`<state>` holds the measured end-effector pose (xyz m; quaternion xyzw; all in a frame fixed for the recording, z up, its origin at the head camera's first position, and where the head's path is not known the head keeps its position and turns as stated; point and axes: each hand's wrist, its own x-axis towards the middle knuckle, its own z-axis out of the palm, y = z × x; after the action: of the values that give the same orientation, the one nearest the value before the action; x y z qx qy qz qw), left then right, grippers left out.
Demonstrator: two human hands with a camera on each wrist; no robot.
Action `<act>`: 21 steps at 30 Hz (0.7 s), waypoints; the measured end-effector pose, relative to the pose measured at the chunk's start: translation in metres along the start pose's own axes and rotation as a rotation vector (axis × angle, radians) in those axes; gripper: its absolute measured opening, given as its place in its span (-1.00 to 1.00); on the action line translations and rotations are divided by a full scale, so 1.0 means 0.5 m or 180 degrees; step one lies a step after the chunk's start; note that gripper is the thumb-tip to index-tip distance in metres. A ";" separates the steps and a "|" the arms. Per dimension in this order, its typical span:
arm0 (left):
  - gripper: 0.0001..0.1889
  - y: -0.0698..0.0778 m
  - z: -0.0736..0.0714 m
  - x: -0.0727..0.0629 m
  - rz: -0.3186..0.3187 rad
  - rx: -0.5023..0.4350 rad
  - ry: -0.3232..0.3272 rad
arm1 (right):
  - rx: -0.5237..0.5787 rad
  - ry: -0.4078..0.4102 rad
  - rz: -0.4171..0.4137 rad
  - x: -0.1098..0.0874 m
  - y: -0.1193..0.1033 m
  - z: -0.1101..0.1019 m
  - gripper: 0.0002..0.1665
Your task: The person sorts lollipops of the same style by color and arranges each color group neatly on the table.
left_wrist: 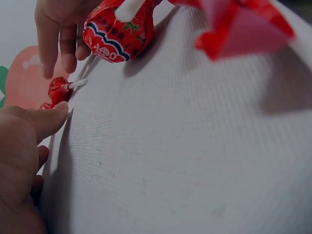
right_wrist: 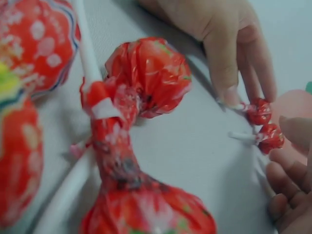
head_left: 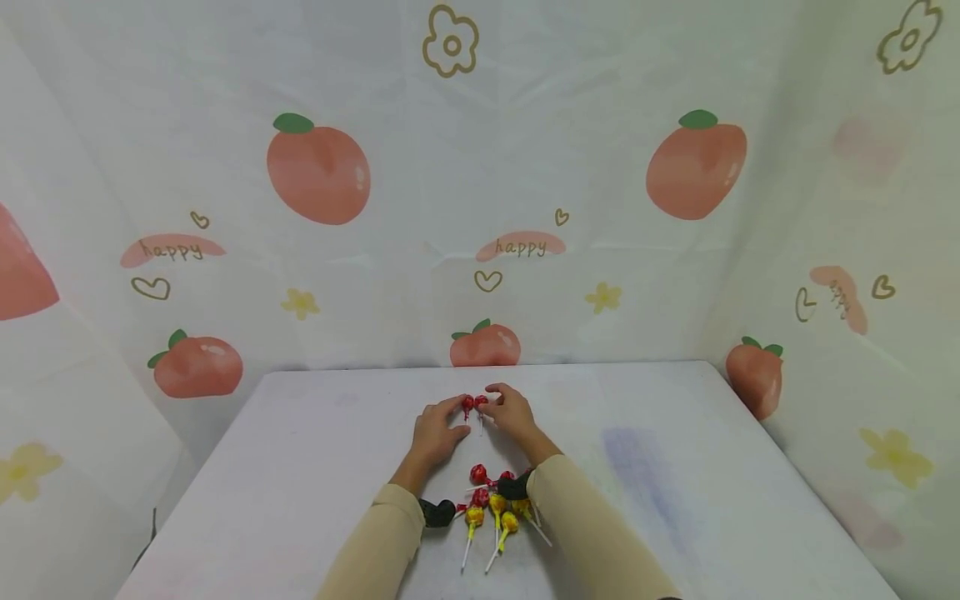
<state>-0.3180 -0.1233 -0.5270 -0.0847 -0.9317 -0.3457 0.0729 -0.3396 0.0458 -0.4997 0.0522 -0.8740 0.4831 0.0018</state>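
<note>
Two red-wrapped lollipops lie side by side toward the back of the white table [head_left: 337,467]. My left hand [head_left: 437,435] holds the left lollipop [head_left: 468,403]; its thumb [right_wrist: 225,83] is at the stick and its fingers reach the wrapped head. Beside it, the right lollipop [right_wrist: 271,138] has its white stick pointing toward me. My right hand [head_left: 514,412] is around this one with fingers loosely bent and spread. In the left wrist view, the right hand's fingers [left_wrist: 68,46] hang apart from the candy.
Between my forearms lies a cluster of several more lollipops: red ones [head_left: 478,474] farther off, yellow ones [head_left: 509,522] nearer me. Black wrist bands [head_left: 437,513] sit close to this cluster. A printed white curtain [head_left: 405,300] stands behind the table.
</note>
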 end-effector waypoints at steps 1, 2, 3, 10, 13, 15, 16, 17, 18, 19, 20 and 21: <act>-0.43 0.000 0.000 0.000 0.0000 -0.0001 -0.0002 | 0.0046 -0.0054 -0.0005 -0.001 0.001 -0.003 -0.53; -0.43 0.000 0.001 0.000 -0.0001 -0.0001 -0.0002 | 0.0097 -0.0107 -0.0002 -0.003 0.002 -0.007 -0.51; -0.43 0.001 0.002 -0.001 -0.0018 -0.0013 -0.0004 | 0.0140 -0.0176 0.0012 -0.005 0.003 -0.012 -0.50; -0.42 0.004 0.003 -0.001 0.0004 0.0016 -0.0005 | 0.0352 -0.0619 0.0267 -0.020 0.008 -0.038 -0.47; -0.42 0.004 0.001 -0.001 0.0012 0.0049 0.0009 | 0.0388 -0.0790 0.0285 -0.032 0.006 -0.042 -0.53; -0.42 0.004 0.001 -0.002 0.0014 0.0062 0.0008 | 0.0408 -0.0917 0.0272 -0.041 0.006 -0.042 -0.59; -0.42 0.004 0.000 -0.002 0.0018 0.0065 0.0004 | 0.0412 -0.0981 0.0259 -0.045 0.006 -0.041 -0.62; -0.42 0.004 0.000 -0.002 0.0024 0.0062 0.0004 | 0.0422 -0.1053 0.0246 -0.050 0.005 -0.040 -0.65; -0.42 0.004 0.000 -0.002 0.0038 0.0068 0.0006 | 0.0423 -0.1122 0.0227 -0.054 0.005 -0.039 -0.68; -0.42 0.004 0.000 -0.003 0.0040 0.0067 0.0005 | 0.0423 -0.1187 0.0193 -0.059 0.004 -0.038 -0.71; -0.41 0.004 0.000 -0.003 0.0047 0.0069 0.0008 | 0.0414 -0.1252 0.0154 -0.063 0.003 -0.038 -0.72; -0.41 0.004 -0.001 -0.003 0.0046 0.0073 0.0004 | 0.0406 -0.1317 0.0107 -0.068 0.001 -0.037 -0.74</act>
<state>-0.3164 -0.1220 -0.5257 -0.0904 -0.9349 -0.3345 0.0769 -0.3069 0.0649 -0.4922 0.1357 -0.8242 0.5163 -0.1889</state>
